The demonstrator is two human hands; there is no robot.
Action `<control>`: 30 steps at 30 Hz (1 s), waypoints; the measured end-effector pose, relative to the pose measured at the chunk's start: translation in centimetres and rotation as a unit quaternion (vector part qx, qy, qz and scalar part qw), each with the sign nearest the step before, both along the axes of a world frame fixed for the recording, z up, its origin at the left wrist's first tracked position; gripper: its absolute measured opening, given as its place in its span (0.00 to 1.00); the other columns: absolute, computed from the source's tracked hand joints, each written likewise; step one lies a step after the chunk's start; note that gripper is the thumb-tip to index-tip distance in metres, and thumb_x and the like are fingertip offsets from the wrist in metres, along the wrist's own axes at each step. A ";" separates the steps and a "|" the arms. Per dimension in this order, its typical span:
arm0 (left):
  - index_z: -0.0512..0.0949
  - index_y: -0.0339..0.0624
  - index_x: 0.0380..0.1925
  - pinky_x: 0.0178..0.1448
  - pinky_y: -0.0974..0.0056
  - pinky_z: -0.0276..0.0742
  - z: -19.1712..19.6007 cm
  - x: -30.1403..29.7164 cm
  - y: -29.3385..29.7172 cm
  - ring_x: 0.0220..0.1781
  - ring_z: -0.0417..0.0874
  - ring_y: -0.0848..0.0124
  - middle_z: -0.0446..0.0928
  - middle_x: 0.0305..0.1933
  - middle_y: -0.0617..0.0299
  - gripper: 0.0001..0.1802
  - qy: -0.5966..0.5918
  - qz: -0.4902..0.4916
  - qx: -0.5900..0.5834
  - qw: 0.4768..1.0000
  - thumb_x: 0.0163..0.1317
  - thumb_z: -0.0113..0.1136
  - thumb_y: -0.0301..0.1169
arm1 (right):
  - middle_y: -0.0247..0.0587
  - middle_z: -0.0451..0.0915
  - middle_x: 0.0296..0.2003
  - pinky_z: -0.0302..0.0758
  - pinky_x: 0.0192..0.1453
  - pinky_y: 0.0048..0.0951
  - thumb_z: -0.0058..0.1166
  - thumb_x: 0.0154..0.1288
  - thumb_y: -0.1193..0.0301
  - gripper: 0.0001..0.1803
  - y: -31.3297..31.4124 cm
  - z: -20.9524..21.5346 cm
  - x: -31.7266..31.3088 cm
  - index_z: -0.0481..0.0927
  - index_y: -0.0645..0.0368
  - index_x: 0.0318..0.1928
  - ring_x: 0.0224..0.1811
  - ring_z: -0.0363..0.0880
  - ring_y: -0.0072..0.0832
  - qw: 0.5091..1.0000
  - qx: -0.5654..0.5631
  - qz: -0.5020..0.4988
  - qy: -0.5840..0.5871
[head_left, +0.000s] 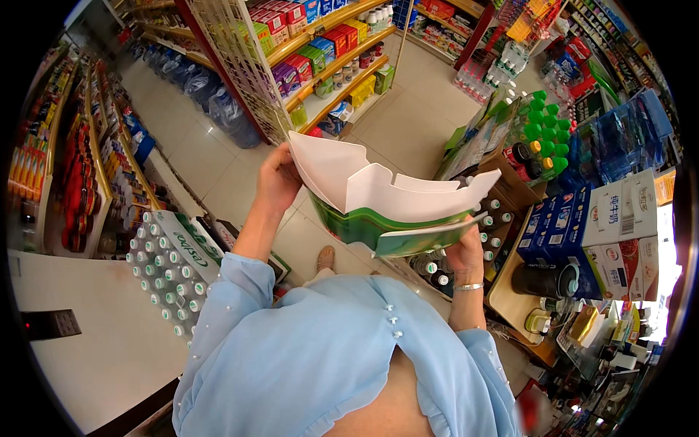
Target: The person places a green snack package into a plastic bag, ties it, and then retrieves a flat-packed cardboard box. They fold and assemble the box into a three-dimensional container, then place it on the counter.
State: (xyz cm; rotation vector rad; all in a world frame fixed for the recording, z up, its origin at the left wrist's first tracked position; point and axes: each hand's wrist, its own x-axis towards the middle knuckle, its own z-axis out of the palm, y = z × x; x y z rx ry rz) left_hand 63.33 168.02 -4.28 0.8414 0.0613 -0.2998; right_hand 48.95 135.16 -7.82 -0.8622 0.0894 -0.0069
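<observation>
A green printed cardboard piece with a white inside (408, 195) is held up in front of my chest, its cut flaps standing partly open. My left hand (279, 178) grips its left edge, with the thumb side against the card. On the other side my right hand (466, 256) is closed round the lower right corner; some of its fingers are hidden behind the card. Below the right hand stand dark bottles with white caps (440, 277). More capped bottles (495, 218) stand in a carton just to its right.
Wrapped bottles with white caps (166, 271) stand at my left. Shelves of boxed goods (328, 58) rise ahead, beside large blue water jugs (231, 116). At right are green-capped bottles (547, 120), a milk carton (619, 211) and a dark canister (545, 280) on a wooden table (510, 302).
</observation>
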 end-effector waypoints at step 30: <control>0.77 0.37 0.39 0.39 0.73 0.76 -0.6 -7.3 -6.0 0.36 0.79 0.79 0.79 0.37 0.65 0.14 -0.147 -0.195 0.232 0.942 0.52 0.66 0.26 | 0.42 0.75 0.48 0.68 0.54 0.27 0.62 0.54 0.67 0.24 3.4 3.7 -4.5 0.75 0.66 0.50 0.48 0.73 0.26 0.932 -0.342 0.105 -0.058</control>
